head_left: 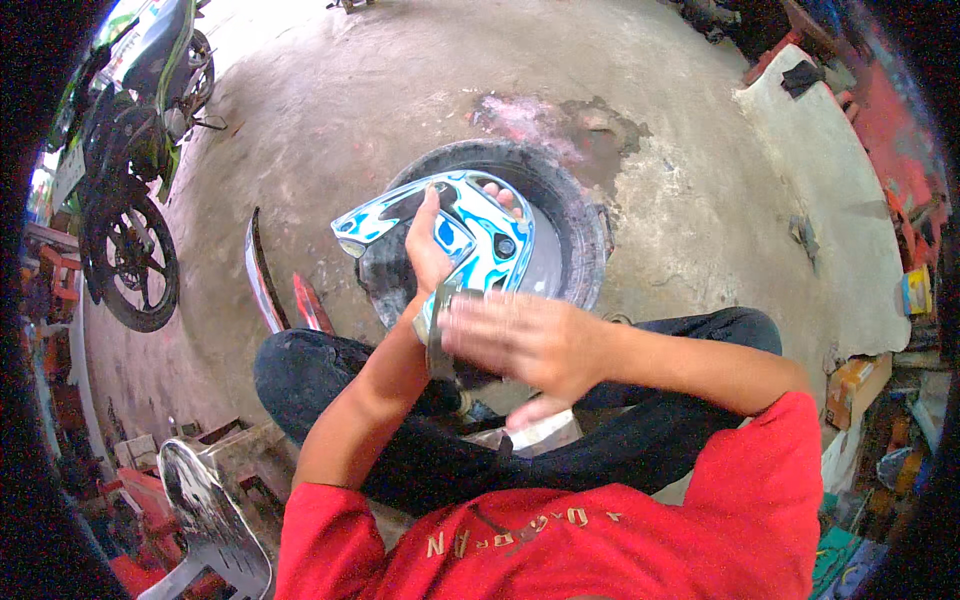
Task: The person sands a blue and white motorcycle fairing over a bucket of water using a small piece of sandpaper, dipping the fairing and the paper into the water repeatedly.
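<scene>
Currently: blue-and-white fairing panel (pixel 455 225) gripped in left hand (pixel 428 255), held over the old tyre (pixel 565 215) on the concrete floor (pixel 330 110).
Right hand (pixel 525 340) is blurred near the panel's lower end; its grasp cannot be told. Panel is best kept steady and rubbed with even strokes.

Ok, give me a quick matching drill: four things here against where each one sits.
Things:
1. panel
2. tyre
3. motorbike
4. chair

Places:
A. lower left, beside the knee
B. on the floor under the panel
C. in the left hand
D. far left, parked

Pairs: 1-C, 2-B, 3-D, 4-A. The right hand is blurred over the panel's lower end.
</scene>
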Motion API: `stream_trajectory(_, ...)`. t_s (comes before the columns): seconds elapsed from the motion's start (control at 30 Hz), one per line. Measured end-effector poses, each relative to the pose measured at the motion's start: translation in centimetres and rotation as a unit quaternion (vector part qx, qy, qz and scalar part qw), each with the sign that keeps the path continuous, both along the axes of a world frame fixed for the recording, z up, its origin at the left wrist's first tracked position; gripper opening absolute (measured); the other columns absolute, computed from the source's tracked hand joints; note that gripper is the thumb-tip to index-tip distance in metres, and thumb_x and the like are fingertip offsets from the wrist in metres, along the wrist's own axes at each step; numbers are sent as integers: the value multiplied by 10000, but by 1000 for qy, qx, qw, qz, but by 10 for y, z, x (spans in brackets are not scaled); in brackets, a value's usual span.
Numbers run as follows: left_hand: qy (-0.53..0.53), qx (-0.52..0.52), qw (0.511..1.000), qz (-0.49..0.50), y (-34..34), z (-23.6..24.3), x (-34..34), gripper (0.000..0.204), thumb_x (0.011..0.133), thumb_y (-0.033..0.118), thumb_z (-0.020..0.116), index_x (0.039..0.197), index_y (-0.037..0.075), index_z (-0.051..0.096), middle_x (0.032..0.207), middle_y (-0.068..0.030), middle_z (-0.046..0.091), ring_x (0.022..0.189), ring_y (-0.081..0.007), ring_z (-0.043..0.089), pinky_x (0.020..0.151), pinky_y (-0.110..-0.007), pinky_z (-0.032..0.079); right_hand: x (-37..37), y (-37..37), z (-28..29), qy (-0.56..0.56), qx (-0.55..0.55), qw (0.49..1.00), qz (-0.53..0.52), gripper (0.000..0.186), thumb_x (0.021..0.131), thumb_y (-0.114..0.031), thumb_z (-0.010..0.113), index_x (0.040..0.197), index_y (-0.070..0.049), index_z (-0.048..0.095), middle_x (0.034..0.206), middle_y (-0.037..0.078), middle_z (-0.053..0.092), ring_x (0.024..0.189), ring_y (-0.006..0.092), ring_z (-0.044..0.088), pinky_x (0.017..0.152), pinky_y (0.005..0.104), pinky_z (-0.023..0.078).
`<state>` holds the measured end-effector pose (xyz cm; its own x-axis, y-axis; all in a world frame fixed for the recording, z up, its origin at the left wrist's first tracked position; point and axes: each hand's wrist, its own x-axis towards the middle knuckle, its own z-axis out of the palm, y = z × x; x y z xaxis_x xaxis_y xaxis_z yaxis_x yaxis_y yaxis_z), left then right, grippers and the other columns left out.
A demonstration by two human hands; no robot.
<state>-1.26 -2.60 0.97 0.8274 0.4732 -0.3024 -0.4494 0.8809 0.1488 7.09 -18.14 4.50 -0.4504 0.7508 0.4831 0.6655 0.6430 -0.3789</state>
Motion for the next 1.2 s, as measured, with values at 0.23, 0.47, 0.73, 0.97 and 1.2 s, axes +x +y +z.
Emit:
stream_trajectory(0.23, -40, 4, 998, -53, 9, -5, -7, 572, 990, 537, 490, 1127, -7, 604, 1061, -170, 668, 1024, -316, 639, 993, -453, 499, 13, 17, -7, -1, 22, 998, -52, 919, 873, -648, 611, 1454, 48, 459, 1445, 260, 524, 1346, 421, 512, 1134, 502, 400)
stream_trajectory(0.47, 55, 39, 998, -10, -5, 15, -1, 553, 985, 518, 523, 1123, -10, 613, 1090, -158, 672, 1053, -304, 634, 988, -457, 502, 30, 28, -11, -8, 29, 993, -114, 967, 865, -694, 576, 1442, 74, 460, 1474, 264, 499, 1382, 406, 484, 1168, 481, 365)
stream_trajectory(0.73, 42, 76, 996, -12, 6, 24, -5, 634, 1017, 546, 424, 1249, -22, 584, 1172, -167, 671, 1151, -300, 625, 1082, -430, 455, 42, 34, -8, -11, 25, 989, -143, 964, 900, -735, 496, 1447, 59, 467, 1486, 243, 500, 1397, 395, 474, 1177, 489, 342)
stream_trajectory(0.97, 50, 30, 998, -1, 0, 36, -2, 595, 1009, 546, 436, 1155, -3, 613, 1133, -168, 671, 1060, -323, 638, 1019, -465, 482, 55, 39, -1, -18, 36, 989, -140, 938, 859, -658, 608, 1414, 87, 475, 1467, 284, 496, 1377, 442, 475, 1162, 505, 362)
stream_trajectory(1.2, 48, -5, 998, 35, -2, 34, 5, 563, 993, 526, 504, 1125, -10, 616, 1079, -169, 672, 1067, -325, 633, 980, -472, 503, 37, 29, 2, 3, 35, 996, -79, 917, 910, -671, 544, 1438, 74, 465, 1479, 270, 495, 1393, 409, 474, 1162, 500, 370)
